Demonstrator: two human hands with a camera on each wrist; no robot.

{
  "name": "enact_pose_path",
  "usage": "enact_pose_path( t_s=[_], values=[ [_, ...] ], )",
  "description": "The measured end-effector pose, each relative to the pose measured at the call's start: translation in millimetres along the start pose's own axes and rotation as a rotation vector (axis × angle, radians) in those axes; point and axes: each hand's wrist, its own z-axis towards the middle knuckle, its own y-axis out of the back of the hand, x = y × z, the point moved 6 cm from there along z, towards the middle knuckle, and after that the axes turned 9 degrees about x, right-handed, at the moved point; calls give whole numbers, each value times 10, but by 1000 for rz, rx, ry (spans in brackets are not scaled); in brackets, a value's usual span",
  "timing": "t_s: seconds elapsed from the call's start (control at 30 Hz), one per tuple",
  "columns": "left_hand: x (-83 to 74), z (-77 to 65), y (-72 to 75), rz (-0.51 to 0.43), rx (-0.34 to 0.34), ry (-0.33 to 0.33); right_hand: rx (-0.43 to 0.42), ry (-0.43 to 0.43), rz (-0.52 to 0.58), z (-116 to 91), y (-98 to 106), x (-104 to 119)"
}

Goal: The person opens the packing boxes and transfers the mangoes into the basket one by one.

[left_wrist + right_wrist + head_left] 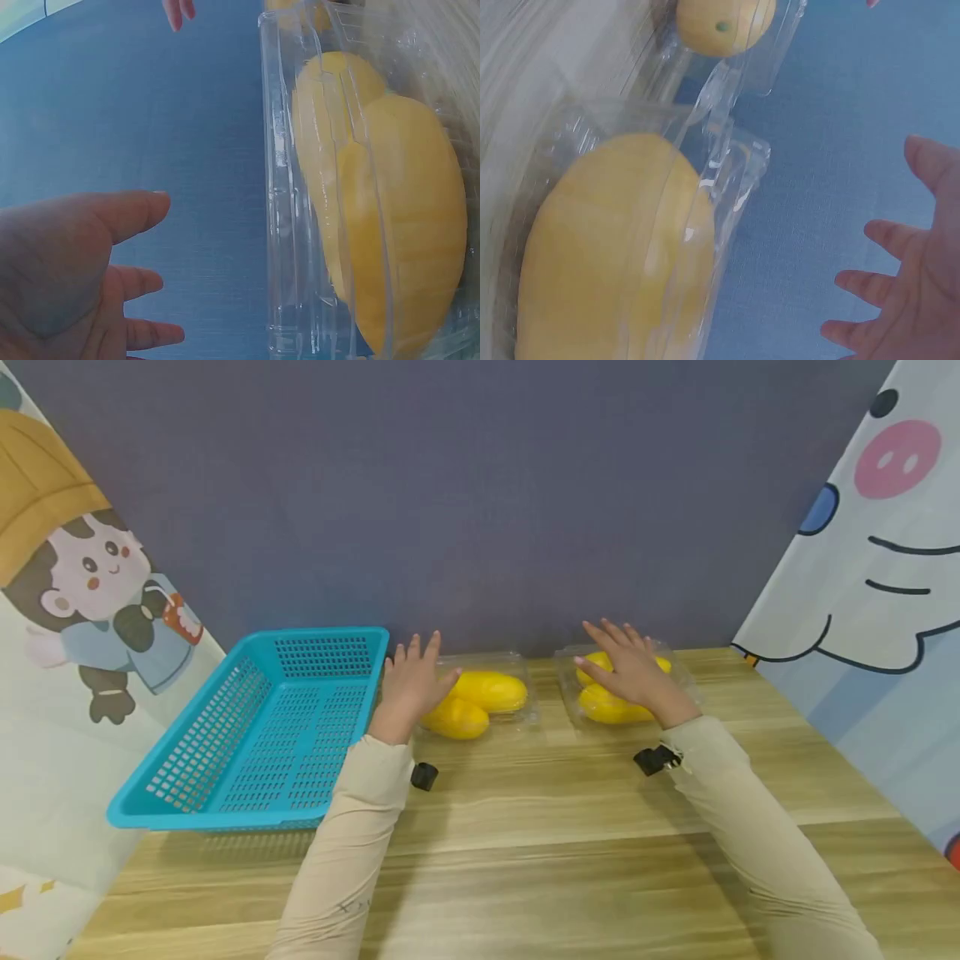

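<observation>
Two clear plastic boxes stand side by side at the back of the table, each with two yellow mango-shaped fruits inside. Over the left edge of the left box (531,708) is my left hand (412,683), fingers spread; the fruits (491,691) show to its right. My right hand (636,670) spreads over the right box (567,675) and partly covers its fruits (609,705). In the left wrist view the hand (67,262) is apart from the box wall (281,225). The right wrist view likewise has a gap between hand (911,277) and box (739,180). Neither hand holds anything.
A blue plastic basket (306,739) with perforated sides sits on the wooden table (525,860), left of my left hand. A dark grey panel (480,510) rises behind the boxes. Cartoon-printed sheets (862,585) flank both sides. Each sleeve carries a small black device (424,776) near the wrist.
</observation>
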Motion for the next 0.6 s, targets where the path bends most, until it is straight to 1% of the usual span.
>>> enact_pose_path(
  t_s=[0.27,0.43,0.6],
  values=[
    [-26,-31,86,34,1,-18,9,45,61,12,10,77],
    [-58,-46,93,27,17,-24,26,77,90,-3,-27,151],
    [-62,-85,82,21,37,-13,26,145,138,9,-88,274]
  ],
)
